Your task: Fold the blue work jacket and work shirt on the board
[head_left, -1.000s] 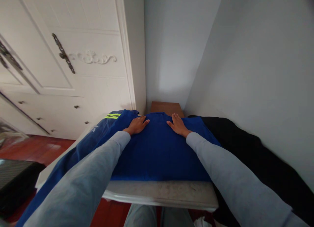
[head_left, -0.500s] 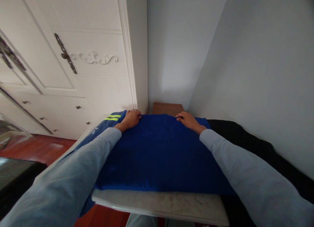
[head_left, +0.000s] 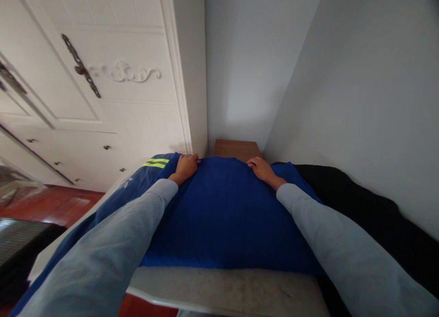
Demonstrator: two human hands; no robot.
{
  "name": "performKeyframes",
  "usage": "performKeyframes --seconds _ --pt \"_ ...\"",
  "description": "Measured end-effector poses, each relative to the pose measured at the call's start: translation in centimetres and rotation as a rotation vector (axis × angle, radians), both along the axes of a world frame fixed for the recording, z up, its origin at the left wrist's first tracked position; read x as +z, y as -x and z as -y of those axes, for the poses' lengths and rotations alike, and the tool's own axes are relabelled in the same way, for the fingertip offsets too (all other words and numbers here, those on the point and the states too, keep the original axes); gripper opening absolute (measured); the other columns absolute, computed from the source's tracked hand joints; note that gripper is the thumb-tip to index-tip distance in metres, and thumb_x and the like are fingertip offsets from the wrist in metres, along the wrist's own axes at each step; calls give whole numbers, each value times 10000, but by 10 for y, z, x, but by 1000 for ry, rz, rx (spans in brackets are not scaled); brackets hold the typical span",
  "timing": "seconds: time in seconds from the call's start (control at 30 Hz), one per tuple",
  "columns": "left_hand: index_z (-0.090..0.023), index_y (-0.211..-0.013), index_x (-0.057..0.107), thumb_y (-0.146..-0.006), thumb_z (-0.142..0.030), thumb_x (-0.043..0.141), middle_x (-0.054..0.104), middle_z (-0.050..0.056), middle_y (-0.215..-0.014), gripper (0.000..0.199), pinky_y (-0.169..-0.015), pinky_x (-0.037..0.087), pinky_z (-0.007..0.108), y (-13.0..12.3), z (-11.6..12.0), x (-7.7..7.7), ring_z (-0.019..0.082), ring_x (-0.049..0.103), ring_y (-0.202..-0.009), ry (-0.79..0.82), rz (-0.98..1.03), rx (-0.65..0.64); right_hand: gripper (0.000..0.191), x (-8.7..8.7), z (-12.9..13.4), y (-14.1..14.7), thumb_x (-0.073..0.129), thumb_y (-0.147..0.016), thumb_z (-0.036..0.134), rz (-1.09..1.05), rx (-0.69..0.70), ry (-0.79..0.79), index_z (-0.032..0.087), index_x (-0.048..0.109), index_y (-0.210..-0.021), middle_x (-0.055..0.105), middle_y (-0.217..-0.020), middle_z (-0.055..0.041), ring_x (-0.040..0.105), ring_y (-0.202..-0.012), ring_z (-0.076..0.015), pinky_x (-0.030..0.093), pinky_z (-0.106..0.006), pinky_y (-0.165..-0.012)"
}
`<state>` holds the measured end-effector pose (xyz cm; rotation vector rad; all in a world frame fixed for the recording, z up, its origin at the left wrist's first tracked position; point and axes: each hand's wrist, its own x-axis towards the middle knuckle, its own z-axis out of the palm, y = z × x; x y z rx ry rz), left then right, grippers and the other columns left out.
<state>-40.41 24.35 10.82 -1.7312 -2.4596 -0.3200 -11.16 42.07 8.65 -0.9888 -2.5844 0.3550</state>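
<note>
A plain blue shirt [head_left: 226, 216] lies spread over a pale board. At its far left, my left hand [head_left: 187, 166] is closed with the cloth gathered in its fingers. My right hand [head_left: 261, 167] pinches the far edge on the other side, fingers curled around the fabric. Between the hands the cloth is fairly smooth, with slanting creases under the left wrist. A darker blue garment [head_left: 144, 176] with yellow-green stripes lies beside my left forearm. Black cloth [head_left: 346, 189] lies past my right hand, along the wall.
The board's pale near edge [head_left: 226, 289] shows below the shirt. A white wardrobe [head_left: 144, 120] stands at the left, and grey walls [head_left: 360, 93] meet ahead. A brown wooden surface [head_left: 236, 148] sits in the corner. A dark object [head_left: 27, 244] is at lower left, above red flooring [head_left: 61, 207].
Both hands have drawn slightly closer together with the cloth. The shirt's sides have pulled inward, and more blue cloth shows outside my right hand. More of the near board edge is visible.
</note>
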Motion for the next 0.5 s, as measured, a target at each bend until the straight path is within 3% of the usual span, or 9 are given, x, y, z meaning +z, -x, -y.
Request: performKeyframes --seconds 0.2,0.33,0.5 --pt "-200 -1061 719 -963 -325 548 786 100 -1090 233 -891 506 339 6 -5 10 261 716 -1032 -8 61 54 228 2 -7 0 521 -960 181 37 -38 30 194 746 -994 754 -1109 -111 678 -1051 -235 506 -359 -947" --pt "-167 -1068 729 -942 -280 565 772 140 -1104 236 -946 501 412 0 -5 7 308 700 -1074 -20 48 41 234 8 -4 5 525 -953 142 113 -34 64 198 752 -959 774 -1097 -99 699 -1040 -223 512 -327 -936" --pt "-133 -1276 634 -984 -207 448 673 178 -1313 354 -1049 461 423 -22 3 14 291 631 -1225 -84 2 -57 352 12 20 12 386 -996 145 152 -126 -1 132 720 -1105 711 -1196 -213 669 -1128 -311 500 -437 -973"
